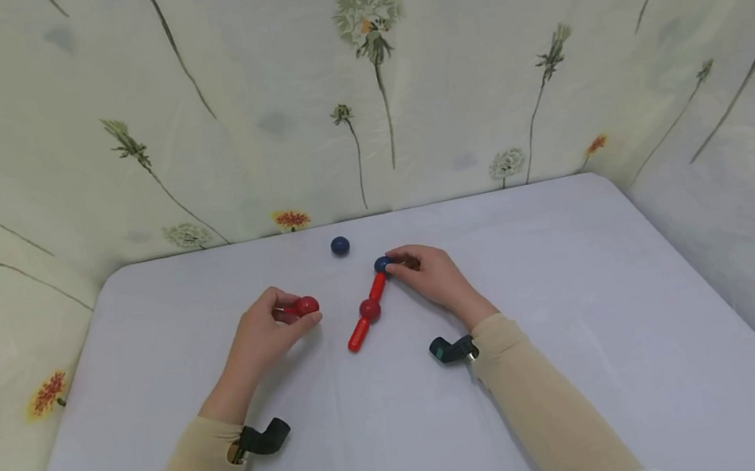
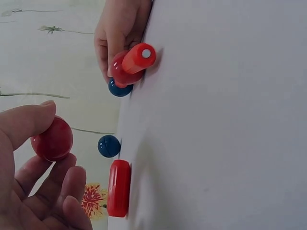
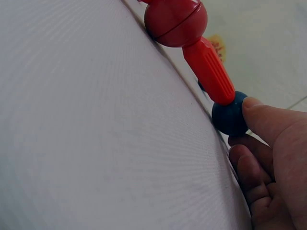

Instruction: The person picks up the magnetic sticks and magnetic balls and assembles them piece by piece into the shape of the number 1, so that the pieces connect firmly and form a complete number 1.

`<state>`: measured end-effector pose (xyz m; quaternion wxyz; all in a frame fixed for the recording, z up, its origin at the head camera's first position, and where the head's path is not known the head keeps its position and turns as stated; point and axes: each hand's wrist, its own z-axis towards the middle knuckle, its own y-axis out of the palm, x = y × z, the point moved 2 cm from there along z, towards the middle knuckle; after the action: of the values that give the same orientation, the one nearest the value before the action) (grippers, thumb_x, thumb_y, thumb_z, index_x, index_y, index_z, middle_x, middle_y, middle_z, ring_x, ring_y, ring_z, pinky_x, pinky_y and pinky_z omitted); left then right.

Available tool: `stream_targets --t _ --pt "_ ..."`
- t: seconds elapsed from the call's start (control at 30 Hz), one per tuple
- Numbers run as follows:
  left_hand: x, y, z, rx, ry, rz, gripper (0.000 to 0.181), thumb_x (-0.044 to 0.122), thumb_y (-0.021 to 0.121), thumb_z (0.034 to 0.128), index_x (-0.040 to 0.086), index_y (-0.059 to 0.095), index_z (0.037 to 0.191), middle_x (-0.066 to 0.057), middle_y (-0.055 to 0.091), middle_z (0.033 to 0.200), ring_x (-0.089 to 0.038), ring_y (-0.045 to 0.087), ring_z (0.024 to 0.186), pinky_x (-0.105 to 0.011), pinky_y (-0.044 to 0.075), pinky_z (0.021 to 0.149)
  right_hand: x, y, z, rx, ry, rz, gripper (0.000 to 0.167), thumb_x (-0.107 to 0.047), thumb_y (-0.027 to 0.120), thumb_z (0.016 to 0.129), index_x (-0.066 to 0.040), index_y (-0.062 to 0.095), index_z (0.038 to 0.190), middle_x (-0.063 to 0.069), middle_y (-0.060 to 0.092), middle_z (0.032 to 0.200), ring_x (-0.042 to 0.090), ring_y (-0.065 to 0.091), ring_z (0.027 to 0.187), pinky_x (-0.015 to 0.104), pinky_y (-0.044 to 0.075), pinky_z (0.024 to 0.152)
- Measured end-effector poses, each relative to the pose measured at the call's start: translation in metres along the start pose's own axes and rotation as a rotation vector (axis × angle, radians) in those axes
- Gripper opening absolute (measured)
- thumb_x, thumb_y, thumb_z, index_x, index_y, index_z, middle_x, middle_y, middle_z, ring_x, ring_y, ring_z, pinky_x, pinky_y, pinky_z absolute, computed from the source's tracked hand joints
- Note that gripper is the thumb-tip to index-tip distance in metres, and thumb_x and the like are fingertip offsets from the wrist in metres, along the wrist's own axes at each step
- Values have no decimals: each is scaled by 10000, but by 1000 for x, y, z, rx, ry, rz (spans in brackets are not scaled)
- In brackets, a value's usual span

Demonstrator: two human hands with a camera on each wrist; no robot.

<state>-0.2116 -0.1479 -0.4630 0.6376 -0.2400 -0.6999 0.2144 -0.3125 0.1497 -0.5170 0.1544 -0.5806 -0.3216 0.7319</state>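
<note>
Left of frame centre, the left hand (image 1: 266,328) pinches a red ball (image 1: 307,306); at centre, the right hand (image 1: 432,276) grips a blue ball (image 1: 382,265) ending a rod-and-ball chain (image 1: 369,310), seemingly steadying it.

The joined red ball (image 1: 369,310), glossy and seamed, sits between two red rods in a slanting line. The near rod (image 1: 358,335) shows a pale disc on its free end; the far rod (image 3: 208,72) meets a dark blue ball (image 3: 226,115), which is pinched. Left of the joined red ball, another red ball (image 2: 53,140) is held and a loose red rod (image 2: 119,188) lies; beyond it lies a second blue ball (image 1: 339,246).
</note>
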Motion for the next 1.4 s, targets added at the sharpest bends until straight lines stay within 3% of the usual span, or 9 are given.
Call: stream_targets --t 0.17,0.4,0.77,1.4 --pt "-4 7 -11 -14 2 -8 451 435 806 798 157 600 1088 -9 647 1011 -200 600 892 -339 503 677 0 0 0 -5 0 -1 364 -451 663 931 -241 688 1227 -85 679 1105 113 609 949 340 500 853" --pt "-8 23 -23 -46 26 19 518 444 802 803 181 641 1219 39 645 999 -178 585 882 -322 504 698 3 1 -2 8 8 5 360 -449 667 929 -245 689 1225 -84 680 1102 128 606 946 355 499 851" --pt "-10 33 -39 -20 -25 28 421 417 803 805 207 636 1129 45 628 930 -178 574 837 -327 489 666 3 1 -3 5 14 10 361 -447 662 934 -253 685 1238 -89 679 1112 123 606 953 356 496 859" --pt "-18 46 -44 20 48 62 374 367 822 786 199 648 1071 59 616 979 -164 558 930 -338 495 766 0 0 0 1 11 1 364 -451 663 932 -252 686 1236 -87 678 1113 124 603 955 357 498 860"
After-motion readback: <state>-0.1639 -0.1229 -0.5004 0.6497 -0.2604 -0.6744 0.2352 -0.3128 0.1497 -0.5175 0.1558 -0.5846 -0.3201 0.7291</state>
